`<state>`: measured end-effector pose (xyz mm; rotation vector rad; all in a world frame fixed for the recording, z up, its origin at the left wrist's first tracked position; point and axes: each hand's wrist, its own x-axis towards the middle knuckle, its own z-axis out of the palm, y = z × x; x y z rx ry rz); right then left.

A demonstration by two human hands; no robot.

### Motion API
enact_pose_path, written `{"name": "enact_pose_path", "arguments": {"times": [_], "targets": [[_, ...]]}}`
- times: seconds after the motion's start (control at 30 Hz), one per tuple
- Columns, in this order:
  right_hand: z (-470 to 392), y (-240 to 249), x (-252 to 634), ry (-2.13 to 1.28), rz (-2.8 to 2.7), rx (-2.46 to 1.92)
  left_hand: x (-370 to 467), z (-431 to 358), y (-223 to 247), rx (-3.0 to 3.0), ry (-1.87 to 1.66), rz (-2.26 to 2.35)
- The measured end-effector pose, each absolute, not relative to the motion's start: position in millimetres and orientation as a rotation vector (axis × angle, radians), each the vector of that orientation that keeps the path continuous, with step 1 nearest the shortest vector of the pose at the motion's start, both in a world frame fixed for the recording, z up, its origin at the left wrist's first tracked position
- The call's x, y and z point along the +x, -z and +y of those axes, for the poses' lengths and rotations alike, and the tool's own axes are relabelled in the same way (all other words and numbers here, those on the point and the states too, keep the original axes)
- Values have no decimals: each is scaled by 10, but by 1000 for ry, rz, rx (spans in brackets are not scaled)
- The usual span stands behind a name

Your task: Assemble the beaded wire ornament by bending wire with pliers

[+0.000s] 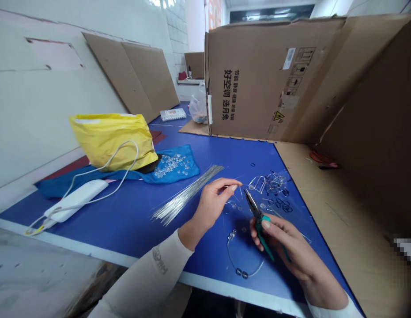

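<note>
My left hand [212,201] pinches a thin wire between thumb and fingertips, above the blue table [205,247]. In my right hand [281,238] are pliers [263,227] with green handles, their dark jaws pointing up and left, close to the wire's end. Below them lies a curved wire loop [229,254] with clear and dark beads. A bundle of straight silver wires [187,196] rests left of my left hand. Bent wire pieces and black rings [284,205] are scattered beyond the pliers.
Clear beads [172,165] sit on a blue cloth [192,157] beside a yellow bag [115,137]. A white power strip [76,201] with its cable lies at the left. Large cardboard [258,57] stands at the back and right. A plastic bag [198,106] is behind.
</note>
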<state>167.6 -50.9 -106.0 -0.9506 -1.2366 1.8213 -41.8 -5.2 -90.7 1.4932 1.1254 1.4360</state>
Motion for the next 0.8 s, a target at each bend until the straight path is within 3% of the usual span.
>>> {"name": "enact_pose_path", "arguments": {"times": [0.23,0.8], "targets": [[-516,1042,1670,-1805,-1232,-977,-389,-84,861,1561,-1437,1188],[-453,1119,1721,-1510,-1532,-1114,-352,-94,856,1022,-1320,950]]}}
